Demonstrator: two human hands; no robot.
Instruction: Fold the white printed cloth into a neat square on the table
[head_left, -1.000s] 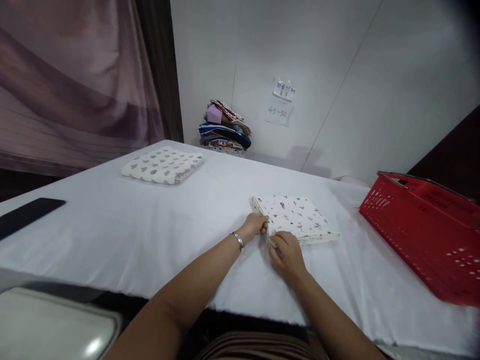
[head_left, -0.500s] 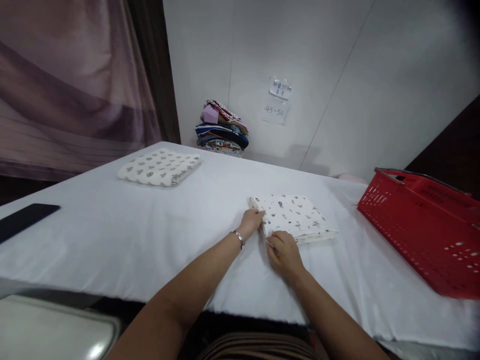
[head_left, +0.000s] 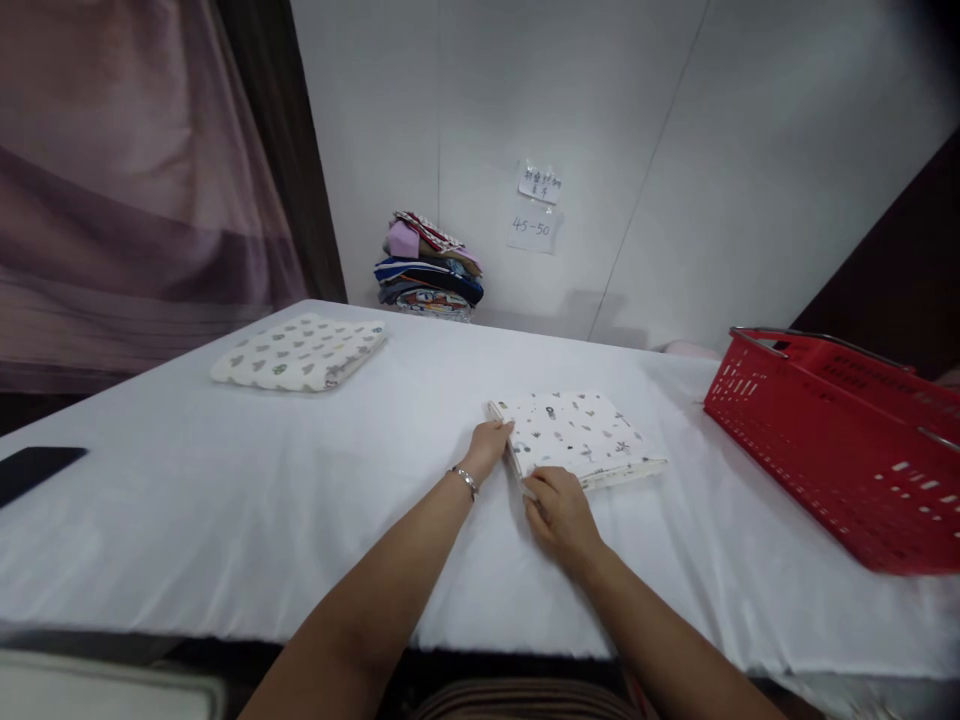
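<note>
A folded white cloth with small printed figures [head_left: 574, 435] lies flat on the white-covered table [head_left: 360, 520]. My left hand [head_left: 489, 445], with a bracelet at the wrist, pinches the cloth's left edge. Nearer to me, my right hand [head_left: 559, 508] has its fingers closed on the front left corner of the same cloth. Another folded white cloth with grey patterns [head_left: 300, 352] rests at the back left of the table, touched by neither hand.
At the right stands a red plastic basket [head_left: 840, 440]. A dark flat object [head_left: 37, 470] lies at the left edge. Behind the table, a stack of folded fabrics [head_left: 429, 270] stands against the wall beside paper signs [head_left: 534, 228].
The view has shifted a little, so most things appear further left. Both hands keep their grip on the cloth, which shows no clear movement on the table.
</note>
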